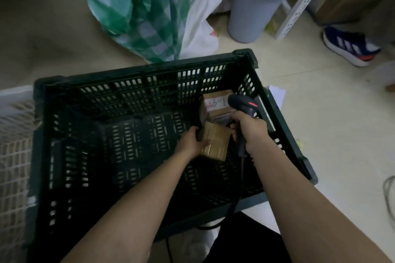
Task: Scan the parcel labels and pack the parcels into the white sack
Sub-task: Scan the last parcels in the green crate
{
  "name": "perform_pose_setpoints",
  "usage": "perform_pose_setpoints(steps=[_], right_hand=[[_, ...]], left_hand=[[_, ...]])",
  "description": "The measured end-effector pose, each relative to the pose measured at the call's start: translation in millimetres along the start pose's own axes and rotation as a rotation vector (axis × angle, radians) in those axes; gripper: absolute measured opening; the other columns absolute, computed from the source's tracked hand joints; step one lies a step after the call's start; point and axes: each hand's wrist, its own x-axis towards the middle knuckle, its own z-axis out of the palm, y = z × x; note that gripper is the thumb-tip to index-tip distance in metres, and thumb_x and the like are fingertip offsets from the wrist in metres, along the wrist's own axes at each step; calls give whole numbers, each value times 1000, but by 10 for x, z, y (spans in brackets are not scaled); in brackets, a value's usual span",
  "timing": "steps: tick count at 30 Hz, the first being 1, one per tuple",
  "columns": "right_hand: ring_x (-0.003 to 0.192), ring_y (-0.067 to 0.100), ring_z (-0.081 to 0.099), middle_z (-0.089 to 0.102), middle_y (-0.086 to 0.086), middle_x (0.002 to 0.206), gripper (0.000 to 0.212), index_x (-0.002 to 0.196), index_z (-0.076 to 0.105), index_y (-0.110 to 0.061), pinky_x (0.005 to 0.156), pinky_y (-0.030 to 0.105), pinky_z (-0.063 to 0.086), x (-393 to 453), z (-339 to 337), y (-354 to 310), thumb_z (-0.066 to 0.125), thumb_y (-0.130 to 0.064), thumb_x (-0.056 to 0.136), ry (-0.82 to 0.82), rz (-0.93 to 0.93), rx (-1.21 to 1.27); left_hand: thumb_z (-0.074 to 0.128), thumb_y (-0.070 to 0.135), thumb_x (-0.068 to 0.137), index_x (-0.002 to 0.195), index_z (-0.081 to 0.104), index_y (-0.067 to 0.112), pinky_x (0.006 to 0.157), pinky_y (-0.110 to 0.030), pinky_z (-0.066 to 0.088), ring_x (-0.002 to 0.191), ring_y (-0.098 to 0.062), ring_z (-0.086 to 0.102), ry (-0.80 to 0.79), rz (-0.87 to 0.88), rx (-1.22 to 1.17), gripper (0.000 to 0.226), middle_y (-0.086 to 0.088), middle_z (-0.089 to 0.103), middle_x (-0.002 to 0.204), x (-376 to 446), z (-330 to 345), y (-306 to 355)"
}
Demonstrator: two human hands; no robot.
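Note:
Both my hands reach into a black slatted crate (136,79). My left hand (192,141) grips a small brown cardboard parcel (215,145) by its left side, low in the crate's right half. My right hand (248,128) grips a black handheld scanner (243,102) by its handle, its head with a red mark just above the parcel. Behind the scanner a second brown parcel (215,102) with a white label reading "6-1" leans against the crate's far right corner. White sack material (201,28) lies on the floor behind the crate.
A green checkered bag (141,6) stands behind the crate. A grey bin (256,2) and a white shelf upright (299,2) are at the back right, with someone's blue shoe (350,45) beyond. A white mesh basket (12,145) sits left of the crate.

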Motion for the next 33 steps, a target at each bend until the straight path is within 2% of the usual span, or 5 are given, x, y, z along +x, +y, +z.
perform_pose_setpoints(steps=[6, 13, 15, 20, 33], right_hand=[[44, 15, 55, 62, 11, 76, 27, 103, 62, -2, 39, 19, 42, 64, -65, 22, 71, -17, 82, -108, 77, 33], [43, 13, 48, 57, 6, 58, 13, 79, 61, -7, 40, 19, 40, 59, -111, 38, 68, -16, 86, -117, 83, 50], [43, 13, 48, 57, 7, 60, 12, 82, 61, -6, 40, 20, 41, 45, -106, 45, 68, -16, 86, -121, 81, 54], [44, 15, 50, 58, 9, 65, 12, 80, 61, -7, 41, 21, 42, -6, -83, 43, 68, -15, 85, -139, 67, 28], [46, 14, 51, 59, 6, 61, 14, 80, 63, -4, 42, 23, 40, -652, 378, 33, 71, -15, 84, -229, -105, -16]], left_hand=[[64, 47, 86, 138, 46, 18, 92, -33, 48, 115, -23, 57, -17, -94, 63, 62, -6, 57, 133, 197, -47, -134], [53, 13, 94, 130, 57, 25, 92, -31, 46, 120, -21, 51, 207, 207, 224, 38, 3, 43, 140, 176, -126, -174], [53, 30, 97, 132, 56, 25, 95, -32, 44, 126, -21, 47, 203, 248, 265, 36, 4, 39, 147, 133, -108, -176], [62, 69, 75, 146, 20, 31, 96, -46, 43, 130, -36, 41, 57, 76, 383, 91, -8, 23, 154, 40, 54, -92], [64, 33, 89, 136, 25, 37, 92, -41, 51, 105, -18, 59, 212, -64, -527, 61, 1, 50, 126, -1098, -1120, -377]])
